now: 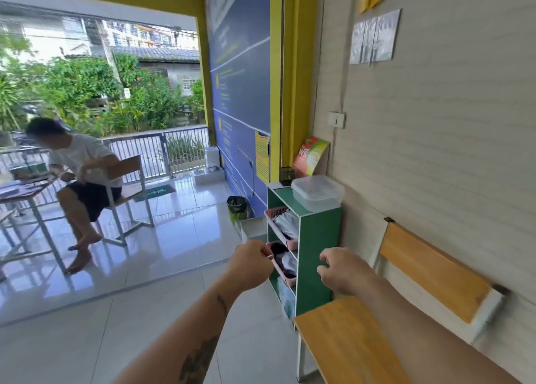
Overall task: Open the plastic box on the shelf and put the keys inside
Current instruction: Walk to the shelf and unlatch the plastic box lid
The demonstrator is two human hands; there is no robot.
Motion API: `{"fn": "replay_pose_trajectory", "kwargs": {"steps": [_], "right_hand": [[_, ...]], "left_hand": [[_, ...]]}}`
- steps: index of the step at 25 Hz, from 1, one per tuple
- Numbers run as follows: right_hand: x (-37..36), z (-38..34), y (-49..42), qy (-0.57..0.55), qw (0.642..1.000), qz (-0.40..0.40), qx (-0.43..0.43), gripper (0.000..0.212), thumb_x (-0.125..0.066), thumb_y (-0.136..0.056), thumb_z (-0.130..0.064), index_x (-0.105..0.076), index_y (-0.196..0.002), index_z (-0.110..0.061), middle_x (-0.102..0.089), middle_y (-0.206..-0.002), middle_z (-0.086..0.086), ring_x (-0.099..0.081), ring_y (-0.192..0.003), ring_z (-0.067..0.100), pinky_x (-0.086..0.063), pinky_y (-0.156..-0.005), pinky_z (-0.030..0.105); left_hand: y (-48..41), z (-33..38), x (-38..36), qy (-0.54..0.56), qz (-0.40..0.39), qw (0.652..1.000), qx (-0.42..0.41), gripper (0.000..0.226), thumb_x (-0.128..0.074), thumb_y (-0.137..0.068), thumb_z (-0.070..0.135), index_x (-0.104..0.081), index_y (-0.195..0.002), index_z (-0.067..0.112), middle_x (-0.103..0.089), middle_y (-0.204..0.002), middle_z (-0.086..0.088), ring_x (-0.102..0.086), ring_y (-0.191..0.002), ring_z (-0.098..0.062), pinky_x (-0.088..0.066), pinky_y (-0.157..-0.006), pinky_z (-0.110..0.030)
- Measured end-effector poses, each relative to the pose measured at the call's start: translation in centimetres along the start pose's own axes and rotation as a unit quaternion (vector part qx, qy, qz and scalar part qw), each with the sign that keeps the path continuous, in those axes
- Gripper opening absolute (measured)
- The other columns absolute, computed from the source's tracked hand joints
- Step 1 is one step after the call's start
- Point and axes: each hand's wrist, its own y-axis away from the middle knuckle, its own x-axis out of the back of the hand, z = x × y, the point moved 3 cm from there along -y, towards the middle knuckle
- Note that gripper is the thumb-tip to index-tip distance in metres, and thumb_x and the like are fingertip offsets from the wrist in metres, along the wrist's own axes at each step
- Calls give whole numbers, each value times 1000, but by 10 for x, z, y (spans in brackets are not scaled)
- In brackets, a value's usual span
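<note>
L hand pinched keys, prob; R hand curled, empty, free for lid. Plastic box closed atop shelf.

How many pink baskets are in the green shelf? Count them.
2: one basket in the top compartment of the shelf, another basket just below; the bottom may hide more.

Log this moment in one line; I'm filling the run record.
phase: approach | box: lid on, on shelf | left hand: pinches keys | right hand: curled, empty
</note>
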Motion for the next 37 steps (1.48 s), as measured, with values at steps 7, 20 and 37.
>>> {"fn": "replay_pose_trajectory", "kwargs": {"steps": [7, 20, 37], "right_hand": [[1, -16, -162, -20, 1000, 13, -16, 38, -48, -86, -38, -61, -113, -15, -63, -118, 7, -60, -103, 28, -51, -89, 41], [41, 34, -448, 13, 997, 45, -65, 44, -44, -93, -34, -54, -130, -13, -52, -140, 9, -50, -125, 28, -43, -102, 42], [-32, 36, -658, 64, 967, 33, -244, 69, -47, -84, -54, -35, -139, -16, -37, -140, 11, -34, -127, 33, -33, -104, 50]], "left_hand": [[-166, -9, 2, 2, -26, 999, -31, 26, -48, -80, 5, -72, -90, 12, -71, -93, -9, -66, -87, -26, -55, -73, -32], [-486, 22, -59, 41, -80, 995, -52, 24, -51, -83, 12, -72, -84, 23, -72, -85, 0, -63, -74, -18, -45, -64, -23], [-786, -49, -179, 10, -282, 952, -114, 29, -55, -78, 4, -71, -96, 20, -72, -93, -5, -66, -80, -21, -47, -60, -23]]}}
